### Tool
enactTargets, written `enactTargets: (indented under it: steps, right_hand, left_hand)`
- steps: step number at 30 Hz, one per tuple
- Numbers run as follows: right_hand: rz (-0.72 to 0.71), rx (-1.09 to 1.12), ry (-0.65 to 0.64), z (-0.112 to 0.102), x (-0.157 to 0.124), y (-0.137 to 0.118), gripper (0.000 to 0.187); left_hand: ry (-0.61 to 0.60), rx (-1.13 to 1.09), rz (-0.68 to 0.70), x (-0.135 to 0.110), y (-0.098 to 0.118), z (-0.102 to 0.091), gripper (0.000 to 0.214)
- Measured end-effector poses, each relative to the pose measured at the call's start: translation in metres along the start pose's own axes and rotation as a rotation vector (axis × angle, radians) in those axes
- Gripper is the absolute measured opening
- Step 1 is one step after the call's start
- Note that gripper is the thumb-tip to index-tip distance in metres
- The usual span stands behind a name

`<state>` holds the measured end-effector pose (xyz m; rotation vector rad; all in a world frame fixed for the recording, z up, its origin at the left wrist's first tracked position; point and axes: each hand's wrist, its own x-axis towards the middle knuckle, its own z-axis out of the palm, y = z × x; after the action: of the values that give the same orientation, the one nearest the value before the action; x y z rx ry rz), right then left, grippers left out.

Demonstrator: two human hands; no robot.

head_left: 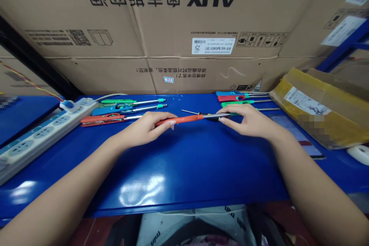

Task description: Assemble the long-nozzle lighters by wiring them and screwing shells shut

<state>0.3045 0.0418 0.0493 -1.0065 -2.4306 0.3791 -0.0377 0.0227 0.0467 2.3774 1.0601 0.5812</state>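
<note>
An orange-red long-nosed gas lighter (188,119) is held level above the blue tabletop. Around its handle end, my left hand (147,127) is closed, thumb in front. My right hand (248,121) pinches the metal tube near its far end, so the tip is hidden by the fingers. Just behind the tube lies a screwdriver (190,112) with a black and yellow handle, partly covered. To the left rest a green lighter (118,102), a blue lighter (112,109) and a red lighter (102,119). Several more lighters (232,98) lie beyond my right hand.
A white power strip (43,132) with a plug runs along the left side. On the right are a taped cardboard packet (325,103), a flat phone-like device (309,142) and a white mouse (359,153). A big cardboard box wall (173,23) closes off the back.
</note>
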Motion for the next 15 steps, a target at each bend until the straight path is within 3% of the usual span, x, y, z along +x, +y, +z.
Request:
enactTargets:
  steps: [4, 8, 15]
  right_hand:
    - [0.003, -0.057, 0.065, -0.003, -0.001, 0.002, 0.019]
    - [0.060, -0.071, 0.025, -0.011, -0.005, 0.005, 0.020]
    - [0.081, -0.013, -0.077, -0.020, -0.011, 0.007, 0.021]
  left_hand:
    - [-0.011, -0.085, -0.070, 0.001, -0.004, 0.002, 0.043]
    - [0.046, -0.160, -0.117, 0.000, -0.007, 0.006, 0.039]
    - [0.128, -0.100, -0.011, -0.001, -0.005, 0.007, 0.035]
